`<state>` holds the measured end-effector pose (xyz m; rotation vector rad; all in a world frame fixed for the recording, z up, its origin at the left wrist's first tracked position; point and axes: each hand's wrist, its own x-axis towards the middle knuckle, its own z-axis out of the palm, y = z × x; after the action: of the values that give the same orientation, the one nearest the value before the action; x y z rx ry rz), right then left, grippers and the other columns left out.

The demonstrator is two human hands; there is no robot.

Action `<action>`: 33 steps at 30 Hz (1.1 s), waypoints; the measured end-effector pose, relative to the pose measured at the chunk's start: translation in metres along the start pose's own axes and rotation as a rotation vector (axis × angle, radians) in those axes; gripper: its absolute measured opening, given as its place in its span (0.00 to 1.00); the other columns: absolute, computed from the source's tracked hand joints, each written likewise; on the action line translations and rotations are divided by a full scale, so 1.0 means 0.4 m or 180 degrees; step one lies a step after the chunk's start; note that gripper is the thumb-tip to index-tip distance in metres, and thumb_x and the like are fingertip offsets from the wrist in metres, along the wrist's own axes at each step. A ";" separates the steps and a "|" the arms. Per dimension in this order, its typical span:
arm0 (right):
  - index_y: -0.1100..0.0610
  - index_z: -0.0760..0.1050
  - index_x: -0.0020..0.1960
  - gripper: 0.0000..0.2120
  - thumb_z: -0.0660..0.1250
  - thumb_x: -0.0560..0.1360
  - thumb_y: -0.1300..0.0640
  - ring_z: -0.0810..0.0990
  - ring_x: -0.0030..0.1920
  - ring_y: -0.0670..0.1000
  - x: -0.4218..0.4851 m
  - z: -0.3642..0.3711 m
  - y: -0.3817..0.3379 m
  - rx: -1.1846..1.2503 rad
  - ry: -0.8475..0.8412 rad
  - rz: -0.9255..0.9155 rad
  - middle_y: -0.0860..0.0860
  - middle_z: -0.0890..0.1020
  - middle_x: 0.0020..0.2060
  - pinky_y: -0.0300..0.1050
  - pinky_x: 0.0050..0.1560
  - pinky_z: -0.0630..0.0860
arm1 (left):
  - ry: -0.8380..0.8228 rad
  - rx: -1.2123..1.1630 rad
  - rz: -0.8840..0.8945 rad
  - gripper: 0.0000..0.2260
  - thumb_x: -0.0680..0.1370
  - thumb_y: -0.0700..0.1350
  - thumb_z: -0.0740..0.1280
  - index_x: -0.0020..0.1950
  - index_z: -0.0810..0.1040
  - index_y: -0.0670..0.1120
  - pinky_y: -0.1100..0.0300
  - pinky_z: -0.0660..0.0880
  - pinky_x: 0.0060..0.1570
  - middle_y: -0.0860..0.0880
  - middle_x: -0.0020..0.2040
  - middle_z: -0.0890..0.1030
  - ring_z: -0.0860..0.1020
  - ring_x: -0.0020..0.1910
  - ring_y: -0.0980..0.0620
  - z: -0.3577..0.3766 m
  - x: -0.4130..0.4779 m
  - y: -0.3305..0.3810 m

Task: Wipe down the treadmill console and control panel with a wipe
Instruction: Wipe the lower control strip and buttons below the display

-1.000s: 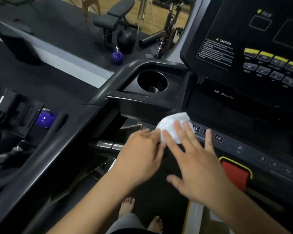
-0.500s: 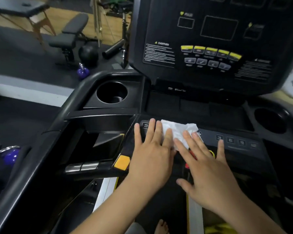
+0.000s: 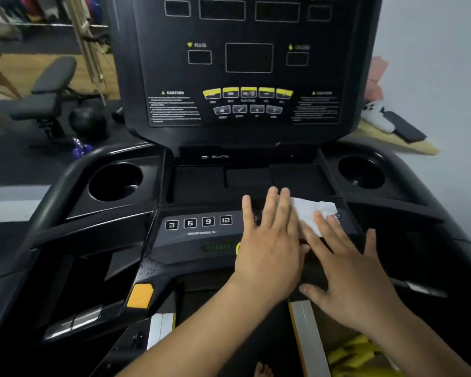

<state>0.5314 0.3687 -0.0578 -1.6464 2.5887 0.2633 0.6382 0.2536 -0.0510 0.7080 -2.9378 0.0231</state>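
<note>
a white wipe (image 3: 312, 212) is lying flat on the control panel (image 3: 201, 235), to the right of the number buttons (image 3: 199, 222); the left hand (image 3: 269, 246) and right hand (image 3: 348, 270) are pressing it down with straight, spread fingers, gripping nothing; the console (image 3: 245, 66) is standing upright behind them

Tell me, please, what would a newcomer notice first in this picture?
Most likely the two flat hands at the centre: left hand and right hand press a white wipe onto the control panel, right of the keys 3, 6, 9, 12. Behind them rises the dark console with its row of yellow buttons.
</note>
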 end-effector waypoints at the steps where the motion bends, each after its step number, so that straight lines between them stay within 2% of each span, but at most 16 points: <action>1: 0.46 0.41 0.78 0.53 0.67 0.66 0.30 0.42 0.78 0.54 -0.010 0.006 0.008 -0.0028 -0.0036 0.0087 0.52 0.42 0.79 0.76 0.69 0.50 | 0.0129 0.0006 0.0139 0.31 0.84 0.57 0.49 0.79 0.48 0.39 0.32 0.39 0.73 0.38 0.80 0.43 0.38 0.79 0.40 0.008 -0.003 0.010; 4: 0.50 0.56 0.78 0.54 0.72 0.59 0.32 0.54 0.77 0.56 -0.060 0.033 0.036 0.0047 -0.0077 0.0200 0.55 0.58 0.78 0.77 0.63 0.61 | 0.0014 -0.0108 0.0502 0.30 0.83 0.57 0.52 0.79 0.54 0.40 0.34 0.40 0.74 0.38 0.80 0.52 0.45 0.79 0.41 0.042 -0.033 0.036; 7: 0.50 0.58 0.78 0.54 0.71 0.58 0.32 0.56 0.76 0.55 -0.107 0.052 0.058 0.0093 -0.0029 0.0194 0.54 0.59 0.78 0.77 0.62 0.62 | -0.0242 0.0048 0.0581 0.31 0.82 0.58 0.52 0.78 0.56 0.39 0.33 0.41 0.73 0.36 0.79 0.55 0.50 0.79 0.39 0.052 -0.042 0.057; 10: 0.51 0.55 0.79 0.53 0.71 0.61 0.32 0.56 0.77 0.55 -0.083 0.036 0.076 0.0105 -0.0137 0.0328 0.53 0.56 0.78 0.76 0.64 0.62 | -0.0324 0.0238 0.0726 0.31 0.84 0.58 0.46 0.80 0.46 0.40 0.32 0.34 0.72 0.37 0.80 0.45 0.41 0.79 0.40 0.036 0.009 0.084; 11: 0.51 0.50 0.79 0.53 0.70 0.63 0.32 0.53 0.78 0.55 -0.060 0.025 0.082 0.0107 -0.0151 0.0375 0.54 0.52 0.79 0.76 0.66 0.59 | -0.0346 0.0278 0.0732 0.31 0.84 0.58 0.45 0.80 0.44 0.40 0.32 0.33 0.71 0.38 0.80 0.42 0.39 0.79 0.41 0.031 0.036 0.090; 13: 0.50 0.36 0.78 0.52 0.65 0.70 0.33 0.43 0.78 0.53 -0.014 0.012 0.097 0.0303 0.0004 0.0350 0.53 0.37 0.78 0.71 0.73 0.47 | -0.0339 0.0406 0.0702 0.31 0.84 0.58 0.44 0.80 0.42 0.40 0.32 0.35 0.72 0.38 0.80 0.42 0.39 0.79 0.41 0.024 0.090 0.097; 14: 0.50 0.32 0.78 0.51 0.64 0.72 0.34 0.42 0.78 0.52 0.001 0.003 0.100 0.0472 0.0018 0.0350 0.52 0.34 0.77 0.67 0.74 0.42 | -0.0361 0.0444 0.0664 0.31 0.84 0.58 0.43 0.80 0.42 0.40 0.33 0.36 0.72 0.39 0.80 0.43 0.39 0.79 0.42 0.022 0.113 0.098; 15: 0.49 0.31 0.78 0.51 0.64 0.72 0.34 0.42 0.78 0.51 0.014 -0.008 0.102 0.0656 0.0037 0.0351 0.52 0.33 0.77 0.63 0.75 0.41 | -0.0375 0.0450 0.0633 0.31 0.84 0.58 0.43 0.80 0.42 0.40 0.33 0.36 0.73 0.38 0.80 0.43 0.40 0.79 0.42 0.017 0.128 0.096; 18: 0.47 0.35 0.79 0.48 0.67 0.74 0.39 0.40 0.77 0.52 0.000 -0.023 0.108 0.1171 0.0053 0.0409 0.47 0.33 0.77 0.51 0.75 0.49 | -0.0330 0.0392 0.0682 0.31 0.84 0.60 0.42 0.79 0.42 0.40 0.35 0.37 0.74 0.38 0.80 0.44 0.40 0.79 0.41 0.013 0.117 0.100; 20: 0.46 0.37 0.78 0.45 0.65 0.75 0.40 0.40 0.77 0.52 -0.052 -0.002 0.117 0.1285 0.0020 0.0418 0.46 0.32 0.77 0.47 0.74 0.47 | -0.0214 0.0221 0.0826 0.33 0.83 0.61 0.45 0.79 0.46 0.39 0.35 0.38 0.75 0.37 0.80 0.48 0.44 0.80 0.40 0.031 0.067 0.118; 22: 0.49 0.45 0.79 0.42 0.64 0.74 0.39 0.45 0.77 0.52 -0.114 0.034 0.123 0.1069 0.0173 0.0314 0.50 0.41 0.79 0.47 0.72 0.42 | -0.0388 0.0129 0.0956 0.34 0.82 0.62 0.52 0.77 0.56 0.37 0.35 0.44 0.75 0.35 0.78 0.58 0.54 0.79 0.38 0.050 0.018 0.146; 24: 0.54 0.61 0.76 0.42 0.64 0.68 0.36 0.60 0.72 0.55 -0.170 0.061 0.131 0.0775 0.0025 0.0403 0.57 0.61 0.76 0.54 0.68 0.56 | -0.0445 0.0139 0.1143 0.35 0.80 0.63 0.57 0.74 0.58 0.36 0.35 0.43 0.75 0.34 0.76 0.61 0.59 0.77 0.37 0.077 -0.005 0.182; 25: 0.56 0.66 0.73 0.42 0.65 0.65 0.35 0.63 0.70 0.55 -0.189 0.078 0.138 0.0642 0.0004 0.0438 0.58 0.66 0.74 0.56 0.65 0.62 | -0.0426 0.0227 0.1243 0.35 0.80 0.63 0.56 0.74 0.57 0.36 0.34 0.40 0.74 0.33 0.76 0.59 0.57 0.77 0.36 0.088 -0.010 0.199; 28: 0.57 0.64 0.74 0.45 0.64 0.64 0.34 0.62 0.72 0.54 -0.224 0.127 0.154 0.0626 -0.0061 0.0327 0.58 0.63 0.76 0.60 0.64 0.66 | -0.0389 0.0390 0.1380 0.36 0.80 0.64 0.56 0.75 0.55 0.36 0.34 0.34 0.72 0.34 0.76 0.52 0.52 0.78 0.36 0.101 -0.010 0.225; 30: 0.56 0.63 0.75 0.46 0.65 0.63 0.35 0.60 0.74 0.53 -0.223 0.136 0.163 0.0638 -0.0015 0.0330 0.57 0.60 0.77 0.59 0.68 0.64 | -0.0355 0.0319 0.1334 0.36 0.79 0.63 0.59 0.74 0.58 0.37 0.34 0.39 0.74 0.35 0.76 0.56 0.57 0.78 0.38 0.106 -0.012 0.218; 33: 0.57 0.64 0.74 0.44 0.65 0.63 0.37 0.61 0.75 0.58 -0.206 0.137 0.141 0.0659 0.0133 0.0152 0.60 0.63 0.76 0.61 0.69 0.59 | -0.0203 0.0123 0.1311 0.32 0.76 0.60 0.52 0.71 0.65 0.38 0.34 0.46 0.74 0.37 0.74 0.63 0.66 0.75 0.41 0.109 -0.027 0.183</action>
<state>0.5136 0.4753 -0.0937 -1.5371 2.5854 -0.0371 0.6095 0.3216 -0.0946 0.0983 -3.0951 0.0956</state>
